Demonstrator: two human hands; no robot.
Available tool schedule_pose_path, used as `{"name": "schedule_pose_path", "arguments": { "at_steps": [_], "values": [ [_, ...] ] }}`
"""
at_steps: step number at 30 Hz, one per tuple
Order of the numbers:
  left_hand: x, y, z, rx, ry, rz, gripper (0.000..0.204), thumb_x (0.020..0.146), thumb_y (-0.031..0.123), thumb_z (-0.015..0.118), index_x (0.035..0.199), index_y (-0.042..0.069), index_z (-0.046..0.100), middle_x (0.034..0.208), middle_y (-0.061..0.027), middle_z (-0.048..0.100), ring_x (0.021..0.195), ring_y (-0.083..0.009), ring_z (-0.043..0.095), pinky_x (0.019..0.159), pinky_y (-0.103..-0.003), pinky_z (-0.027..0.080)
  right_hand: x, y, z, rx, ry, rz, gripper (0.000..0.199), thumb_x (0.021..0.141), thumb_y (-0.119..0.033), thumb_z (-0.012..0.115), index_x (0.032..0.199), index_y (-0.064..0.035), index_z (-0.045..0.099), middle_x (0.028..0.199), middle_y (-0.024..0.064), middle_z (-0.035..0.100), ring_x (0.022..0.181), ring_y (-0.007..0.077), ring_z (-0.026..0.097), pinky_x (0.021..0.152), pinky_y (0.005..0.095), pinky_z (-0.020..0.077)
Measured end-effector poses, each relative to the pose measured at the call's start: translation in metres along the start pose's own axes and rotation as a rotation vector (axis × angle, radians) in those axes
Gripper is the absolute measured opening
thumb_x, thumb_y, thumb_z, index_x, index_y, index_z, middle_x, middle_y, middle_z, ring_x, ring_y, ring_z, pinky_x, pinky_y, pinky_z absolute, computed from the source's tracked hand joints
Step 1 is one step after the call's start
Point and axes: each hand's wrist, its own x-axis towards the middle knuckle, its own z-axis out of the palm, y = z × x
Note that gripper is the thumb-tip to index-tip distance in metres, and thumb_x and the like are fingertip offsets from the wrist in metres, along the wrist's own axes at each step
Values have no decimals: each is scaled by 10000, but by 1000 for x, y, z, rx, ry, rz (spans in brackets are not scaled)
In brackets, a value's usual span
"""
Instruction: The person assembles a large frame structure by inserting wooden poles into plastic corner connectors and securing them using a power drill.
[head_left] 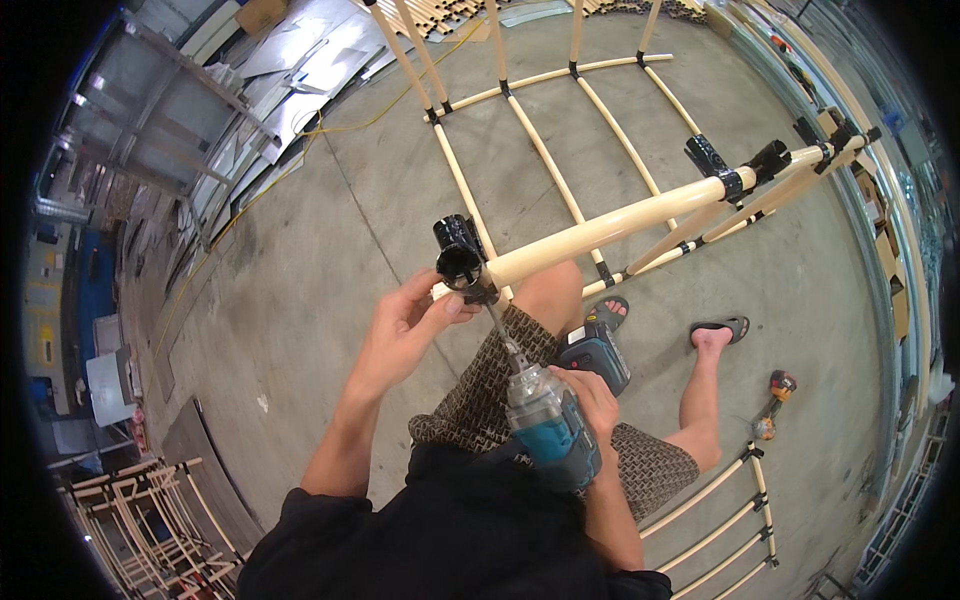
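My left hand has its fingers and thumb closed on a black pipe joint at the end of a cream-coloured tube. My right hand is wrapped round a teal and grey cordless impact driver, whose battery sticks out toward my feet. The long driver bit points up at the joint's underside, and its tip meets the joint or ends just short of it; I cannot tell which. At the tube's far end sit more black joints. The tube belongs to a large frame standing in front of me.
A second, orange and red power tool lies on the concrete floor at right. Below it is a ladder-like tube frame. More tube frames stand at lower left. A yellow cable runs past metal sheets. Long rails line the right side.
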Motion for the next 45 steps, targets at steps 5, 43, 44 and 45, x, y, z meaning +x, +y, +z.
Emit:
{"name": "schedule_pose_path", "arguments": {
  "at_steps": [5,43,44,45],
  "values": [
    [4,-3,-9,45,-57,33,316,1008,99,562,1252,-99,590,1196,-152,611,1042,-251,674,915,-369,566,-2,-2,1,42,-25,32,413,722,-98,697,1123,1,690,986,143,681,884,306,658,802,392,516],
    [0,-10,-8,53,35,79,282,980,138,619,1097,-110,683,1124,-190,667,982,-283,700,864,-388,586,3,-19,-3,58,-103,107,353,761,-86,668,1104,-7,637,969,145,648,895,326,631,779,398,483],
    [0,-11,-8,52,35,69,280,980,140,621,1092,-109,685,1124,-186,668,987,-275,698,868,-382,582,1,-19,-4,45,-109,119,354,764,-87,663,1107,-7,635,968,149,647,897,330,630,780,399,482],
    [2,-8,-12,60,41,77,278,979,142,624,1087,-107,687,1124,-182,669,991,-266,695,873,-375,579,3,-17,-1,40,-109,111,354,767,-88,658,1110,-6,634,967,153,646,899,334,629,782,399,481]
  ]
}}
